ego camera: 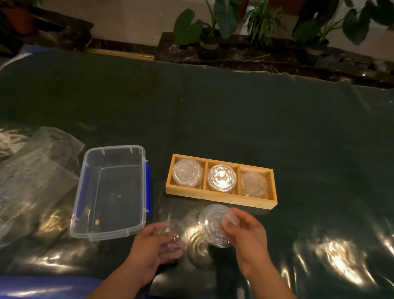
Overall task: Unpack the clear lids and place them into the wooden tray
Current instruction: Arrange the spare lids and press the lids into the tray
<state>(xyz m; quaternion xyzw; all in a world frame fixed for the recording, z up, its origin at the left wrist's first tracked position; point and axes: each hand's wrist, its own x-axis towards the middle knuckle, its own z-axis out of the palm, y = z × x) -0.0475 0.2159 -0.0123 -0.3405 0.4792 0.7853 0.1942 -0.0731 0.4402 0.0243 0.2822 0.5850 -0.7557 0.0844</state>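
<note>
From the head camera, the right hand (245,233) has its fingers (231,224) pinched on the rim of a short stack of clear lids (214,225), held above the tabletop (296,146) just in front of the wooden tray's (219,197) near wall, while the left hand (156,246) cups a smaller bunch of clear lids (172,236) with its fingers curled around it, close to the near edge. The tray lies near the middle of the tabletop with lids stacked in each of its three compartments. Left of the tray sits an open clear plastic box (110,192) with blue latches, and crumpled clear plastic bags (13,185) lie towards the left edge.
</note>
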